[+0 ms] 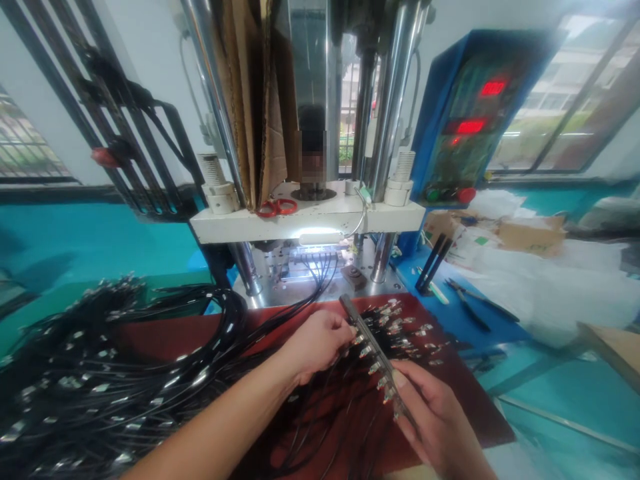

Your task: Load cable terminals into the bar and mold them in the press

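Dark bar (373, 344) aslant in right hand (436, 408), left hand (319, 341) near upper end.

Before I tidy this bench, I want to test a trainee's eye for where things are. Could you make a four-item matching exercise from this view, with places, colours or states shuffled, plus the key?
Column one:
1. Scissors
2. Long dark bar
3. Lamp
4. Pliers

Column two:
a. Glowing white
b. Red handles
c. On the blue surface
d. In the right hand

Pairs: 1-b, 2-d, 3-a, 4-c
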The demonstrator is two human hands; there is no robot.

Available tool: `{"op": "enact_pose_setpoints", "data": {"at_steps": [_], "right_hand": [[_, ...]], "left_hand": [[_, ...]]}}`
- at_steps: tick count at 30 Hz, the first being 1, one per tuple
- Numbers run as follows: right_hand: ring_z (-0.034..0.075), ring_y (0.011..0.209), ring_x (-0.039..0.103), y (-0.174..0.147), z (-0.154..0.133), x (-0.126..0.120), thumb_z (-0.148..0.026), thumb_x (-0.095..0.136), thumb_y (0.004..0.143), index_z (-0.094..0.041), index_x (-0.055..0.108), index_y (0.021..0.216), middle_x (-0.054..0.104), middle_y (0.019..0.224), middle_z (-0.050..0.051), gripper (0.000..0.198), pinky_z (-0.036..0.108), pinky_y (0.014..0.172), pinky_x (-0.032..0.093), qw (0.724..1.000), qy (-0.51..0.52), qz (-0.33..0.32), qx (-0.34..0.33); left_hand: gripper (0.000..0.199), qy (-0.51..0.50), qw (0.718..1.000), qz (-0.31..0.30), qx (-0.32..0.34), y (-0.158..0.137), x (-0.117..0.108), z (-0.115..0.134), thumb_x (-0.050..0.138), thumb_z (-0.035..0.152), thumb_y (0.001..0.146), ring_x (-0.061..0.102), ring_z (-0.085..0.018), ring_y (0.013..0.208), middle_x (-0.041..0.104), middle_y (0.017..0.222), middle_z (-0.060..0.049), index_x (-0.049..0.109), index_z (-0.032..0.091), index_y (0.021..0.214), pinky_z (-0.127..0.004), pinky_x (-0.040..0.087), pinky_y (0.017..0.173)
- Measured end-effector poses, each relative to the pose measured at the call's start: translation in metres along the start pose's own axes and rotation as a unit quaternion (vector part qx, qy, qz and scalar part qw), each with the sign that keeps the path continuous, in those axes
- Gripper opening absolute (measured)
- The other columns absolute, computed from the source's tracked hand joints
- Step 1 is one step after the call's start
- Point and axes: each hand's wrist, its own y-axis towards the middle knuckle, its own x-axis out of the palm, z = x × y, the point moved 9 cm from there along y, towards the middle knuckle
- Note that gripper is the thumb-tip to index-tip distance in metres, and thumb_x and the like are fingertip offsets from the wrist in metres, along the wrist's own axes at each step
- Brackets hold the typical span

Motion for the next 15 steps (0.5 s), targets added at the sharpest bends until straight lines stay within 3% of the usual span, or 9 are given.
{"op": "enact_pose_setpoints", "data": {"at_steps": [6,8,10,12,15], "right_hand": [[0.021,0.074,0.063,0.002,-0.005,-0.002,-0.047,0.059,0.077,-0.021,0.072,0.095,0.068,0.085,0.008,0.034,0.025,0.055,0.052,1.0,-0.001,-0.01,-0.026],[0.023,0.078,0.063,0.006,-0.013,-0.008,-0.044,0.067,0.069,-0.022,0.072,0.093,0.068,0.086,0.009,0.033,0.026,0.054,0.052,0.999,-0.015,-0.009,-0.029],[0.025,0.083,0.063,0.012,-0.025,-0.014,-0.04,0.074,0.061,-0.023,0.073,0.088,0.069,0.091,0.009,0.032,0.026,0.057,0.053,0.999,-0.027,-0.011,-0.035],[0.024,0.079,0.063,0.02,-0.037,-0.016,-0.04,0.074,0.06,-0.022,0.073,0.082,0.069,0.088,0.009,0.029,0.025,0.054,0.051,0.999,-0.028,-0.022,-0.03],[0.016,0.055,0.058,0.036,-0.041,-0.006,-0.045,0.064,0.071,-0.019,0.068,0.073,0.065,0.069,0.005,0.026,0.021,0.039,0.04,0.996,-0.007,-0.077,0.032]], "left_hand": [[0.031,0.022,0.999,-0.019,0.018,-0.006,-0.001,0.012,0.048,0.045,0.083,0.032,-0.007,0.036,0.047,0.053,0.004,0.049,0.019,0.067,-0.022,0.021,0.037],[0.034,0.093,0.992,0.04,0.076,-0.012,-0.023,0.035,0.049,0.048,0.083,0.041,-0.01,0.044,0.053,0.058,0.001,0.053,0.019,0.067,-0.024,0.028,0.044],[0.033,0.202,0.956,0.151,0.147,-0.021,-0.056,0.062,0.05,0.049,0.084,0.05,-0.014,0.06,0.059,0.068,-0.003,0.057,0.019,0.072,-0.026,0.034,0.056],[0.029,0.269,0.924,0.222,0.16,-0.023,-0.084,0.073,0.053,0.047,0.083,0.054,-0.019,0.076,0.062,0.082,-0.007,0.059,0.019,0.082,-0.029,0.037,0.066],[0.026,0.261,0.944,0.176,0.095,-0.002,-0.1,0.052,0.066,0.04,0.073,0.058,-0.022,0.077,0.064,0.082,-0.009,0.058,0.017,0.082,-0.03,0.041,0.064]]}}
